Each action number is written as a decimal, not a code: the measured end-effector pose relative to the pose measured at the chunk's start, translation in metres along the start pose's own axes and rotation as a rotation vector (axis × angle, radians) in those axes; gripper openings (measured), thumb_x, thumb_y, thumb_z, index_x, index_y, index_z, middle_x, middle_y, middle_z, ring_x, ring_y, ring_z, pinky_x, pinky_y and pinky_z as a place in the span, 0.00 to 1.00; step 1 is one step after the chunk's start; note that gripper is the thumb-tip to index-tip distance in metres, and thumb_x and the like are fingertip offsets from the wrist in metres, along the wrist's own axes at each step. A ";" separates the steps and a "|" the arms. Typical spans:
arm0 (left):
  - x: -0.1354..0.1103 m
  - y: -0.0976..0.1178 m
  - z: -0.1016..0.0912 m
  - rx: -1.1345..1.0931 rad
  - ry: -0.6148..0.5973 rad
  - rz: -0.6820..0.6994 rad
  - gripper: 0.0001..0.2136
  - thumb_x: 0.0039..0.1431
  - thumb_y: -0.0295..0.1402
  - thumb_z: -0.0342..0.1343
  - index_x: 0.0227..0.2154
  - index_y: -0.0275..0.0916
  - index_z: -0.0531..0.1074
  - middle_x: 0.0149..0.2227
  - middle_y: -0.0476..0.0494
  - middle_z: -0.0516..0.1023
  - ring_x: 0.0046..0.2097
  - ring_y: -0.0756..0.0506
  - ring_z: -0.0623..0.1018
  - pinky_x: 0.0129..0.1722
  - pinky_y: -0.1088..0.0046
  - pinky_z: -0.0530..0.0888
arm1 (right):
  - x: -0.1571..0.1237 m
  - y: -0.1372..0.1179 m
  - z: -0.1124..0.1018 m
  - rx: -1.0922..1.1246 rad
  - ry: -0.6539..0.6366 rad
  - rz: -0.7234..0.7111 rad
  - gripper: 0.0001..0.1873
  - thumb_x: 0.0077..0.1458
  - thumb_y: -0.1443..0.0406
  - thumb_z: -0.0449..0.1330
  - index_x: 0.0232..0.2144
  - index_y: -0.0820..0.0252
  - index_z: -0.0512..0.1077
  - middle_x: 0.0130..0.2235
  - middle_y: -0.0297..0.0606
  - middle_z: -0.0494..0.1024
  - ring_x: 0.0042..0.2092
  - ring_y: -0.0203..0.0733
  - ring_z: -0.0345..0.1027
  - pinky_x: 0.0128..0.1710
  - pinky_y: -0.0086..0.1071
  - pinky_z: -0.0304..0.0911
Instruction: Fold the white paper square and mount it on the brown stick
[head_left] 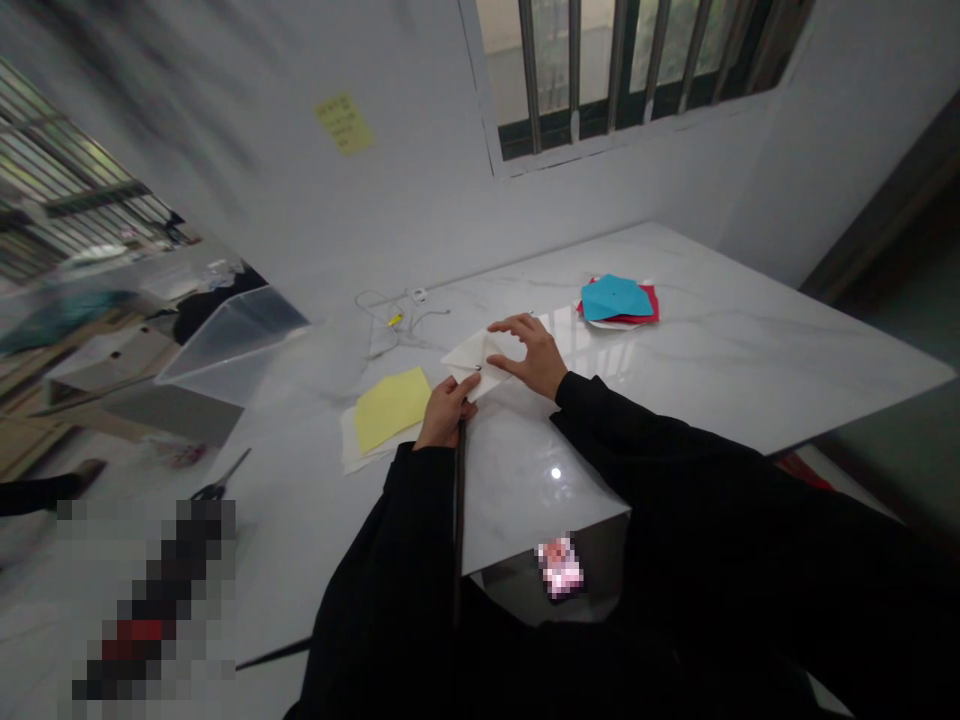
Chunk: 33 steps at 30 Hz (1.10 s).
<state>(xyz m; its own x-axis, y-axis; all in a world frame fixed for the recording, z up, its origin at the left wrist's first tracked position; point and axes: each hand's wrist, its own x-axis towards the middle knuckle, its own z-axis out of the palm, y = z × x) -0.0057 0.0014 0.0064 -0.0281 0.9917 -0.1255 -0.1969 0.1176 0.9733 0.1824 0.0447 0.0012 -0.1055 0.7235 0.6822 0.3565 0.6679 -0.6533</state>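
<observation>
A folded white paper (474, 355) lies on the white marble table (712, 350) in front of me. My left hand (448, 412) pinches its near corner, fingers closed on the paper. Across its far edge my right hand (531, 352) rests with fingers spread, pressing it flat. Both arms wear black sleeves.
A yellow sheet (391, 406) on white sheets lies left of my hands. Blue paper (615, 297) on red sheets sits at the far right. Scissors (219, 484) lie near left, a white cable (391, 318) at the back, a clear plastic box (232, 340) to the left.
</observation>
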 end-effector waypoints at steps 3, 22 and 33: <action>0.000 -0.001 0.000 0.027 -0.011 -0.007 0.17 0.42 0.37 0.75 0.30 0.36 0.74 0.18 0.59 0.59 0.18 0.58 0.52 0.18 0.77 0.48 | 0.000 -0.003 -0.001 -0.083 -0.091 -0.130 0.11 0.58 0.60 0.71 0.43 0.55 0.82 0.45 0.42 0.76 0.51 0.48 0.66 0.58 0.46 0.63; -0.001 -0.003 0.004 0.188 0.015 0.009 0.23 0.42 0.45 0.76 0.33 0.33 0.76 0.21 0.56 0.66 0.19 0.57 0.57 0.19 0.77 0.52 | -0.001 -0.005 0.003 -0.028 -0.232 0.064 0.04 0.55 0.63 0.73 0.34 0.56 0.83 0.38 0.37 0.82 0.44 0.42 0.70 0.52 0.39 0.61; 0.004 -0.002 -0.001 -0.050 0.087 0.006 0.19 0.44 0.38 0.76 0.29 0.36 0.70 0.19 0.59 0.61 0.17 0.59 0.54 0.17 0.79 0.50 | 0.013 0.048 -0.021 -0.040 -0.069 0.325 0.07 0.59 0.63 0.65 0.38 0.60 0.81 0.38 0.38 0.84 0.39 0.39 0.76 0.45 0.33 0.67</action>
<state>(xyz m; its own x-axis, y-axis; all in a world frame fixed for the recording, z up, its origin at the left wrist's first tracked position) -0.0068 0.0048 0.0037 -0.1144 0.9838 -0.1382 -0.2453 0.1069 0.9635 0.2177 0.0820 -0.0143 -0.0425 0.9087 0.4153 0.4183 0.3937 -0.8185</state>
